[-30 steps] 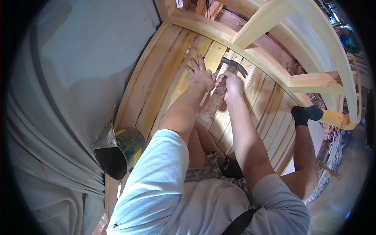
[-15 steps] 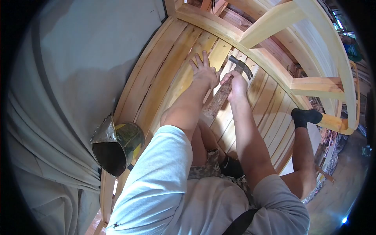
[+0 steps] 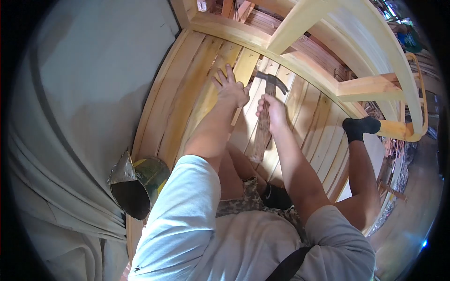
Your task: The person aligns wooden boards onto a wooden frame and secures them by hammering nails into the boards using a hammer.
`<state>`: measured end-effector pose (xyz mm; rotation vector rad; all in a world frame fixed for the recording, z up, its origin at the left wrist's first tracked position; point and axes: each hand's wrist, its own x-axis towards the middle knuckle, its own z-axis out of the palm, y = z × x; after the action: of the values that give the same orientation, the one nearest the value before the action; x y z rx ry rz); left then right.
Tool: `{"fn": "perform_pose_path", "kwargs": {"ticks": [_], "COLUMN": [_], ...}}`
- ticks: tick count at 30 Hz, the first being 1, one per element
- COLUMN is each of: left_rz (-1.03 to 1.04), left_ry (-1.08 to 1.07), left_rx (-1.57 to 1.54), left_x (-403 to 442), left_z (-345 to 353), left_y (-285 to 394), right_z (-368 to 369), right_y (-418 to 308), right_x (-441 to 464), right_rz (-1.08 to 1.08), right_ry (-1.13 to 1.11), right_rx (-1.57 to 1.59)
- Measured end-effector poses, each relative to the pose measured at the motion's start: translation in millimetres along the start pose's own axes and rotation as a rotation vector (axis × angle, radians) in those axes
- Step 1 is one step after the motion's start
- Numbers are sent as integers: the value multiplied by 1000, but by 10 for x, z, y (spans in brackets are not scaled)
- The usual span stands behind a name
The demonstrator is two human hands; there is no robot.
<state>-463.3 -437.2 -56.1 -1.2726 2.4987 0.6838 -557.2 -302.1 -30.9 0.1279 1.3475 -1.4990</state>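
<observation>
My right hand [image 3: 273, 111] is wrapped round the thick, rough wooden handle of a claw hammer [image 3: 262, 136]. The dark metal head lies over the pale wooden slats [image 3: 293, 105], its striking end pointing left toward my left hand. With fingers spread, my left hand [image 3: 232, 90] rests on a yellowish slat [image 3: 206, 89] just left of the hammer. Small dark marks, perhaps nails, show near the slats' far ends. Whether the hammer touches the wood I cannot tell.
An opened metal can [image 3: 154, 171] lies tilted at the left, beside grey draped cloth [image 3: 61, 187]. Wooden framing [image 3: 323, 65] with cross pieces rises along the far right. My sock-covered foot [image 3: 361, 127] is against the frame at the right.
The hammer has swung so that its handle stands more upright in view and its head is farther left, nearer my left hand. My left hand stays spread; the whole view has shifted slightly.
</observation>
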Motion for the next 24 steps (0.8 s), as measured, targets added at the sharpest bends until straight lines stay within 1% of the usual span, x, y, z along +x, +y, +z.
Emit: {"fn": "perform_pose_path", "kwargs": {"ticks": [1, 2, 4, 5, 6, 7, 8, 10, 11, 12, 14, 15, 16, 17, 19, 21, 23, 24], "left_rz": [0, -3, -1, -5, -2, 0, 3, -2, -9, -15, -5, -10, -16, -9, -14, -27, -55, -71], "left_ry": [-10, -21, -30, -39, -48, -27, -4, -14, -2, 8, 6, 6, 7, 28, 25, 31, 42, 42], "left_rx": [-7, -13, 6, 22, 25, 39, 52, 56, 58, 61, 68, 79, 91, 99, 92, 89, 91, 99], "left_x": [0, -2, -45, -67, -73, -62, -51, -38, -40, -46, -39, -41, -45, -54, -55, -71, -102, -120], "left_z": [-1, -3, -81, -94, -57, -43, -45, -62, -51, -38, -36, -31, -28, -2, 7, -18, -17, -3], "left_y": [-5, -7, 30, 41, 32, 24, 23, 37, 41, 43, 39, 44, 45, 38, 51, 56, 103, 102], "right_z": [-113, -257, -620, -728, -819, -901, -980, -1129, -1379, -1275, -1133, -1173, -1219, -1018, -653, -629, -477, -458], "right_y": [34, 66, 146, 136, 114, 105, 124, 152, 280, 139, -185, -272, -373, -666, -1151, -1439, -1639, -1639], "right_x": [-99, -186, -309, -409, -539, -650, -735, -846, -757, -896, -1181, -1218, -1312, -1574, -2300, -2740, -3049, -3095], "right_rz": [13, 10, -9, -7, 0, 4, 4, 36, 13, 12, -49, -116, -246, -369, -609, -1059, -1150, -1153], "right_ry": [46, 50, 34, 38, 39, 40, 45, 93, 55, 60, -14, -86, -125, -165, -242, -482, -1294, -1477], "right_rx": [-63, -57, -256, -254, -325, -396, -393, -537, -634, -630, -1336, -1308, -1184, -1056, -698, -747, -178, 4]}}
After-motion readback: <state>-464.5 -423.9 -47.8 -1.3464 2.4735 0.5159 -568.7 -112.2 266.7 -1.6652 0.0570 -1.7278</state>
